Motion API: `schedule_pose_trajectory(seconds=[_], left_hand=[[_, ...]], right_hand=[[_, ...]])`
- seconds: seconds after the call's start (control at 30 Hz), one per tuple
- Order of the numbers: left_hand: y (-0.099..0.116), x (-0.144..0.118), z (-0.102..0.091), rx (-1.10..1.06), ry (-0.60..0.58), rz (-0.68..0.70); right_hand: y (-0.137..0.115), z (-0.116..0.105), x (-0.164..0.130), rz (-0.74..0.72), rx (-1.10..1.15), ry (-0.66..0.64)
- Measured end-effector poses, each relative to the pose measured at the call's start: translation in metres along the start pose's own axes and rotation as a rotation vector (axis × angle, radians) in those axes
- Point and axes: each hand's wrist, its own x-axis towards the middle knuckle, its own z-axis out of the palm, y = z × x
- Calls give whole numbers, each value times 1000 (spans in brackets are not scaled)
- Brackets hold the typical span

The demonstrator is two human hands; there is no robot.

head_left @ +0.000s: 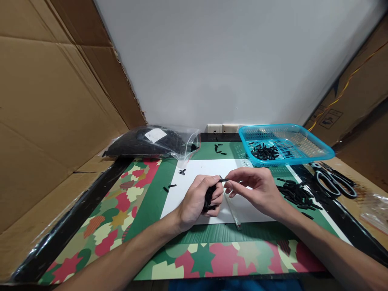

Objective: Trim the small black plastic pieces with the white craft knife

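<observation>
Head view showed both bare hands brought together over a white sheet (209,169) laid on a green mat (154,198). The left hand (198,200) was curled shut around a bundle of small black pieces (209,198), their ends seen poking out between thumb and fingers. The right hand (257,188) was pinched, thumb against forefinger, on a single black piece (223,180). That piece was held with its long axis roughly level and pointed toward the left hand, its free end just beside the left thumb and above the bundle; the gap between the two hands was slight. The piece lay to the left of the right-hand pinch, so the left hand was nearest its free end.

The pieces appeared slim, stiff and matte black, probably plastic, each short and rod-like; finer shape could not be made out. A loose heap of the same pieces (295,194) lay on the mat just right of the right wrist, and more were gathered in a turquoise mesh basket (315,155) further back. A clear, glossy plastic bag (151,141) packed with dark contents rested at the back left. Black-handled scissors (333,182) lay at the right edge. A narrow pale strip (233,210) lay on the sheet below the hands. Corrugated cardboard (45,121) walled the left side.
</observation>
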Motion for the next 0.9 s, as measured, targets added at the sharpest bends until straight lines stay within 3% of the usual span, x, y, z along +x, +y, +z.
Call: schedule_pose_trajectory(seconds=[0.9], left_hand=[[-1,-1,-1,18,8,8]], right_hand=[[-4,-1,2,41,23,-35]])
